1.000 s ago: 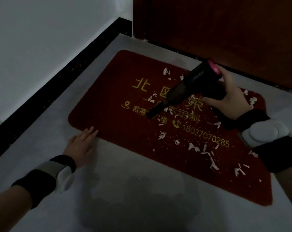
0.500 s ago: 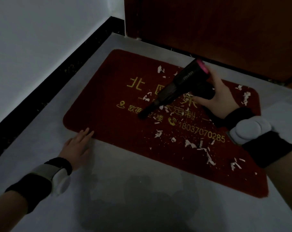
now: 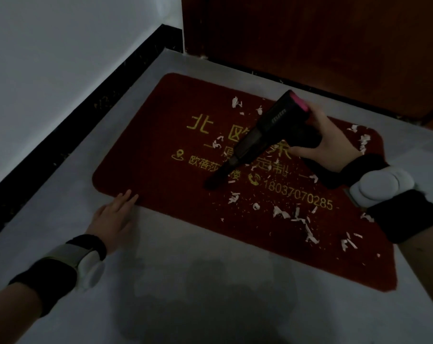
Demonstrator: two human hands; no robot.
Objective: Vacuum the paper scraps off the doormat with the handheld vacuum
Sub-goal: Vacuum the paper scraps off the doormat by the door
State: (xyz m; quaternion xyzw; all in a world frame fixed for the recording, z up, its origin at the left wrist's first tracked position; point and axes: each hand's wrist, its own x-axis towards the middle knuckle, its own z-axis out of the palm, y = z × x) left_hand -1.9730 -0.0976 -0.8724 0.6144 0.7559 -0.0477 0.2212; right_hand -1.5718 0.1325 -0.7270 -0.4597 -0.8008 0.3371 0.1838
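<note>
The right hand (image 3: 332, 142) is wrapped round the grip of the handheld vacuum (image 3: 257, 137), fingers curled under the dark body and thumb near its pink rear cap. From that grip the vacuum's long axis slopes down and away to the left, towards the near-left corner of the doormat (image 3: 165, 145), and it ends in a narrow nozzle (image 3: 214, 178) whose tip sits low over the red pile, close to the middle of the mat; whether it actually touches the pile I cannot tell in this dim light.

What the next stroke turns on is that most of the paper scraps (image 3: 302, 219) lie on the hand's own side of the nozzle: they run from just right of the tip along the near edge towards the near-right corner, beneath the right wrist. A smaller scatter sits past the vacuum body near the far edge, and a few pieces lie by the far-right corner. I would judge the nozzle has to be drawn back to the right and nearer, rather than pushed further left, where the mat looks bare.

The left hand (image 3: 113, 217) lies flat, fingers straight, with its fingertips on the near edge by the near-left corner, pinning the mat to the pale floor (image 3: 210, 294). It is well apart from the scraps.
</note>
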